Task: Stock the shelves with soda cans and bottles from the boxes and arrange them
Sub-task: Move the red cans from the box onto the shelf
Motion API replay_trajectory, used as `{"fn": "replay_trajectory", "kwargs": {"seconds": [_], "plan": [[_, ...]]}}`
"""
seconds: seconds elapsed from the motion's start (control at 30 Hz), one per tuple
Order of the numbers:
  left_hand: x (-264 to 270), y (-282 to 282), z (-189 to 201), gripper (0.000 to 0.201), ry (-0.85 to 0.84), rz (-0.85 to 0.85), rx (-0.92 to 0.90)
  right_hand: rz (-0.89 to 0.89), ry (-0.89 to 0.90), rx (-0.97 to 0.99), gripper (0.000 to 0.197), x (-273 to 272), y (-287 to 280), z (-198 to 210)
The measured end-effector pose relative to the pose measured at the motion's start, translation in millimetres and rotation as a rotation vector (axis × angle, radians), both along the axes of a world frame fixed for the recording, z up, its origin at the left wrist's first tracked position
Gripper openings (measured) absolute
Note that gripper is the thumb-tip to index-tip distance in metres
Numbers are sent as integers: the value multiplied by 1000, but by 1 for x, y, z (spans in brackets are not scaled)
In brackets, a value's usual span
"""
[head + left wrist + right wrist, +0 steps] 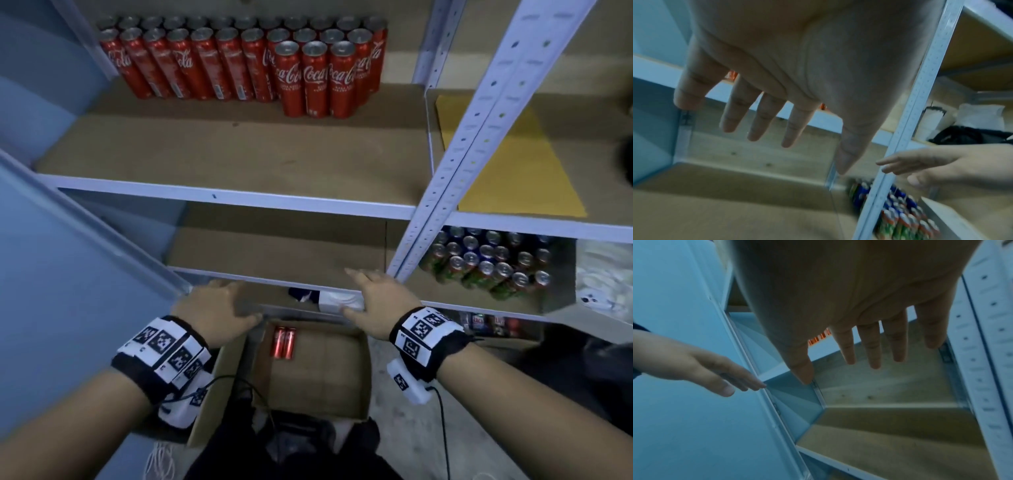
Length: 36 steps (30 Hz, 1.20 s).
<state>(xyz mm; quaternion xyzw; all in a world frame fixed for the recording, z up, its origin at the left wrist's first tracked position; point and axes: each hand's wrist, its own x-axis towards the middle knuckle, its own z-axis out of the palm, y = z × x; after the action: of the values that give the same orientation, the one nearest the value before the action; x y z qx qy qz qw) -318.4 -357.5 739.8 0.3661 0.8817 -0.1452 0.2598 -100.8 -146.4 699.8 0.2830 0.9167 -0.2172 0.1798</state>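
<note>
Two rows of tall red cola cans (239, 61) stand at the back of the upper shelf (222, 150), with three more cans (315, 78) in front at the right. A cardboard box (315, 373) lies open on the floor below, holding two red cans (284, 342) at its far left. My left hand (219, 305) hovers palm down over the box's left flap with fingers spread and holds nothing. My right hand (373, 294) hovers over the box's far right edge, fingers straight and empty. In the wrist views both the left palm (797, 65) and the right palm (849, 288) are bare.
A perforated white upright (479, 137) divides the shelving. Right of it, mixed blue and green cans (489, 263) fill a lower shelf and a yellow sheet (507, 157) lies on the upper one. The middle-left shelf (274, 250) is bare board. A blue side panel (51, 240) stands at left.
</note>
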Motion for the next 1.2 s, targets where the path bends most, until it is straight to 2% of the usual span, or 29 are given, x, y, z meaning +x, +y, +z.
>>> {"fn": "replay_trajectory", "kwargs": {"seconds": [0.1, 0.27, 0.4, 0.5, 0.7, 0.77, 0.83, 1.0, 1.07, 1.1, 1.17, 1.2], "plan": [[-1, -20, -20, 73, -85, -41, -98, -28, -88, -44, 81, -8, -23, -21], [-37, -44, -54, 60, -135, -150, -174, -130, -161, -83, 79, -38, -56, -56], [-78, -63, -87, 64, -204, -165, -177, -213, -216, -100, 75, -62, -86, -88], [-98, -74, -113, 59, -249, -179, -129, -280, -268, -134, 73, -74, -107, -113], [-107, -87, -174, 60, -357, -95, -183, -321, -363, -233, 76, -72, -123, -169], [-101, -89, -205, 55, -403, -41, -188, -315, -395, -268, 76, -65, -119, -192], [-88, -91, -237, 42, -436, -7, -155, -311, -414, -295, 74, -57, -114, -221], [-56, -77, -330, 36, -470, 122, -78, -273, -493, -332, 72, -35, -99, -318], [-52, -70, -363, 42, -470, 162, -103, -262, -538, -345, 72, -34, -98, -344], [-37, -71, -438, 47, -450, 188, -110, -243, -584, -343, 72, -23, -96, -411], [-44, -64, -455, 53, -473, 195, -95, -236, -576, -357, 68, -29, -94, -420], [-43, -63, -474, 55, -477, 185, -101, -231, -564, -374, 66, -28, -94, -437]]}}
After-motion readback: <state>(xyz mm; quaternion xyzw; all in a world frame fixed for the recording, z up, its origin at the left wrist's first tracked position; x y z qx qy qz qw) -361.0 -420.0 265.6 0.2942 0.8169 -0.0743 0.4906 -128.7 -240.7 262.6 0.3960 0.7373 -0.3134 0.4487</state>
